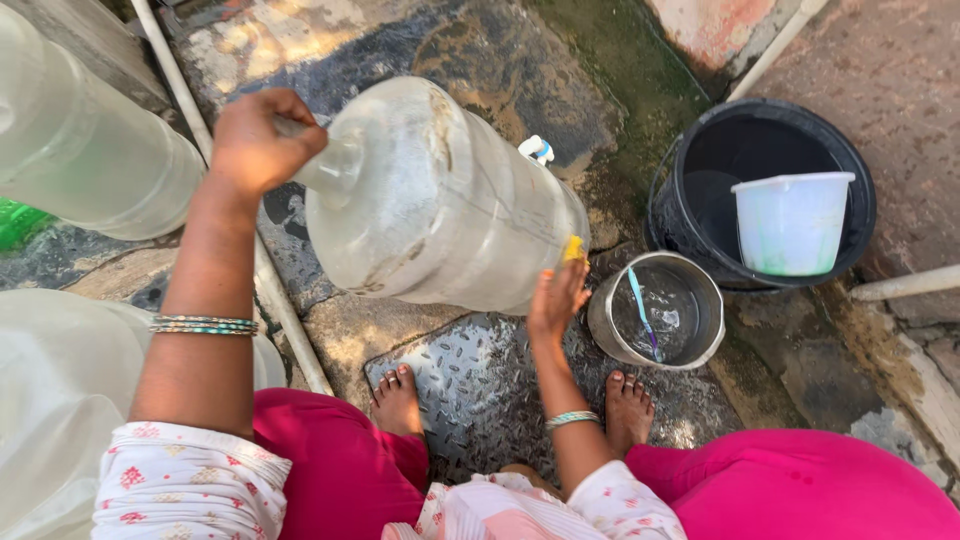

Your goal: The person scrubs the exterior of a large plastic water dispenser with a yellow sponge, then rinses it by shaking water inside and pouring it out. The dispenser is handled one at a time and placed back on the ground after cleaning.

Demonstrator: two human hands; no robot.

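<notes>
A big clear plastic water jug is tilted on its side above the wet ground. My left hand is closed around its narrow neck at the upper left. My right hand presses a small yellow scrubber against the jug's base at the lower right. My bare feet stand on a metal tread plate below the jug.
A steel pot of water with a blue toothbrush sits by my right foot. A black bucket holds a white plastic tub. More clear jugs lie left. A white pipe crosses the ground.
</notes>
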